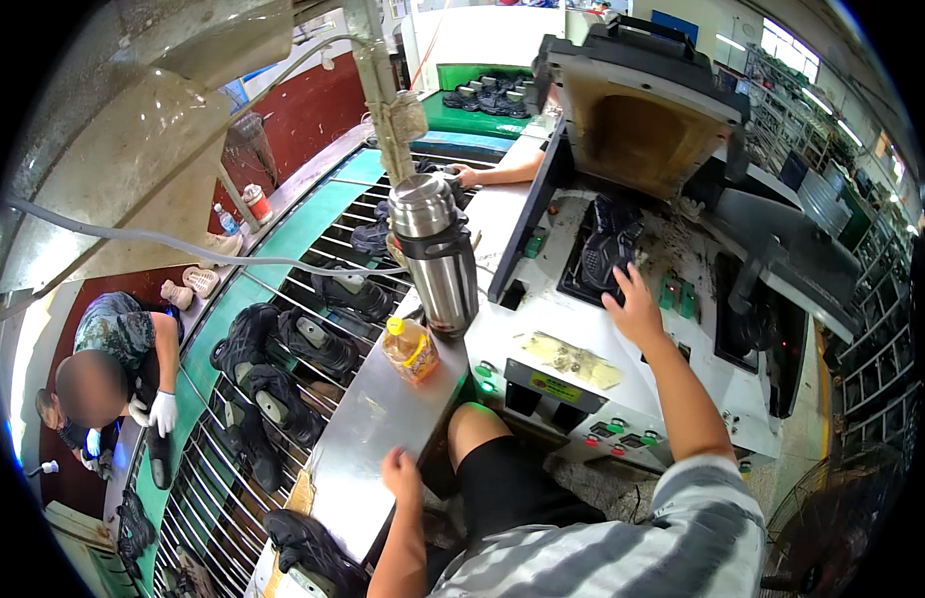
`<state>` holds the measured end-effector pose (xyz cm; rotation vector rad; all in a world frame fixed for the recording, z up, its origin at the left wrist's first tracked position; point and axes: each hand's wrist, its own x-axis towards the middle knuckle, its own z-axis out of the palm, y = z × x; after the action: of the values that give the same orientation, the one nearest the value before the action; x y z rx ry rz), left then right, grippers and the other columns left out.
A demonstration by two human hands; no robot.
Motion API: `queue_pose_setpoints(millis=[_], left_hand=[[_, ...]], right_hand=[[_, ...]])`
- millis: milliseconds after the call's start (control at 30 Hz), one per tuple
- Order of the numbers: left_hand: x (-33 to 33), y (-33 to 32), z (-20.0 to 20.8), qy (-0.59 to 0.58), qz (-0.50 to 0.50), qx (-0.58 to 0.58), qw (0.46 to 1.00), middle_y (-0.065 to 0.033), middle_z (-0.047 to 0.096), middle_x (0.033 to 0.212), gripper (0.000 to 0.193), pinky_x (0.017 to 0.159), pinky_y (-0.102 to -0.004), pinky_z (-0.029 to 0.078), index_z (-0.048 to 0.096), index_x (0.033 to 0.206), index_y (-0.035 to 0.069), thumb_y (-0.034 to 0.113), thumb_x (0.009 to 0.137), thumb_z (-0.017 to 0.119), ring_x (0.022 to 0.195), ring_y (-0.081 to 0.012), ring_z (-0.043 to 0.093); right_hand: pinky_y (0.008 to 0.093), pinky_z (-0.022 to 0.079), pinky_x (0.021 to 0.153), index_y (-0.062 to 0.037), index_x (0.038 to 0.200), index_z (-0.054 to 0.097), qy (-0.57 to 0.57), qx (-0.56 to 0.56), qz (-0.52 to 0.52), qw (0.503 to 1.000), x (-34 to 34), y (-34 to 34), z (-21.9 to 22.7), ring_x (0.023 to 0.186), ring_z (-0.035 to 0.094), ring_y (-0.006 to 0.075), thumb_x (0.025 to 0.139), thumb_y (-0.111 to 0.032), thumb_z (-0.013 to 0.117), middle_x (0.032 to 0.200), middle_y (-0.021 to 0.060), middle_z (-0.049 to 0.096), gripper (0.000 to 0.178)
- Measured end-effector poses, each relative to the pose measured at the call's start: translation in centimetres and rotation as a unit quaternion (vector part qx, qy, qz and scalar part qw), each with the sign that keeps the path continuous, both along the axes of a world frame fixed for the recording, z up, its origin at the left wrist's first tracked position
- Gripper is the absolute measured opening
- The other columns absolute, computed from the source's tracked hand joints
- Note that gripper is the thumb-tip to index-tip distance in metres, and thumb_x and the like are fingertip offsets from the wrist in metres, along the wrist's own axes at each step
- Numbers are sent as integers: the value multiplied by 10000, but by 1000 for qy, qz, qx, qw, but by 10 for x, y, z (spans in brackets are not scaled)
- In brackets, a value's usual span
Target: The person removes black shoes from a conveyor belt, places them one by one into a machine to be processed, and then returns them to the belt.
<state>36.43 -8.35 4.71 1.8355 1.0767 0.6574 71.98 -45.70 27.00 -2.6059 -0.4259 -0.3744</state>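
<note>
A black shoe (610,244) lies in the recess of a white press machine, its patterned side facing up. My right hand (634,307) is at the near end of this shoe, with fingers stretched out and thumb apart, not wrapped round it. Whether the fingertips touch the shoe is hard to tell. My left hand (403,476) hovers by the edge of the metal side table (368,424), nearest to the bottle with the yellow cap (411,351). Its fingers are mostly hidden from this angle, and nothing shows in it.
The press's padded lid (637,125) stands raised beyond my right hand. A steel thermos (438,259) stands behind the bottle. Black shoes (283,404) lie on a roller conveyor (208,498) to the left. A gloved co-worker (119,349) works across it; another person's arm (507,171) reaches in at the far end.
</note>
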Motion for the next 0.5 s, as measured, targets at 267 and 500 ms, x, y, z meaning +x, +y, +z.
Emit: queue_pose_setpoints(millis=[267,500], left_hand=[[176,-111,60,-260,-191,-523,789,-119,198,1576,693,1159,-456,147,212,1501,35,469,998,410,1454,-266,165],[77,-73,57,-134,-251,-441,852,-119,613,1235,468,1005,-378,415,513,1317,-24,303,982,500,1140,-243,569]], right_hand=[[438,408,988,-99,1206,569,-136,-85,-214,964,-22,-171,16,1159,526,332,718,-281,719,1192,124,593,543],[499,298,1113,-178,1517,226,244,-76,-400,880,21,-252,80,1374,350,364,638,-471,745,1501,191,347,1062]])
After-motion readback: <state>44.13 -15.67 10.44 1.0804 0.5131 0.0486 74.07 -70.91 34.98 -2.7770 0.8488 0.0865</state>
